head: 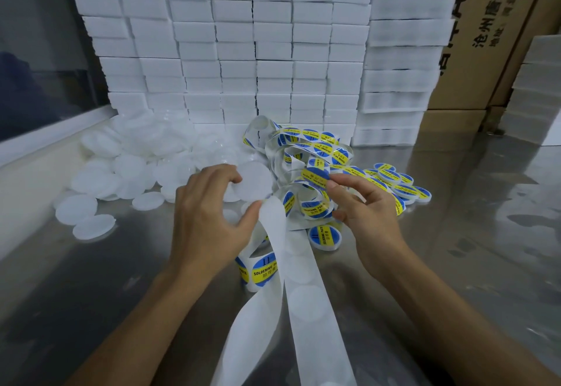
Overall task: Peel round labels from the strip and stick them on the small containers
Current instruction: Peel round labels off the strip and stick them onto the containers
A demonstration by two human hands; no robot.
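Observation:
My left hand (209, 212) holds a small round white container (254, 180) between fingertips and thumb, flat face up and unlabelled. The thumb also touches the white backing strip (299, 267), which runs down toward me with empty round outlines. My right hand (361, 203) pinches a round blue and yellow label (315, 177) just right of the container. A tangle of strip with labels (306, 149) lies behind the hands. Another loop of labelled strip (261, 270) sits below my left hand.
A heap of unlabelled white containers (136, 158) lies at the left on the shiny metal table (455, 264). Labelled containers (400, 184) sit at the right, one (324, 235) near my right hand. White foam blocks (236, 52) and cardboard boxes (501, 21) stand behind.

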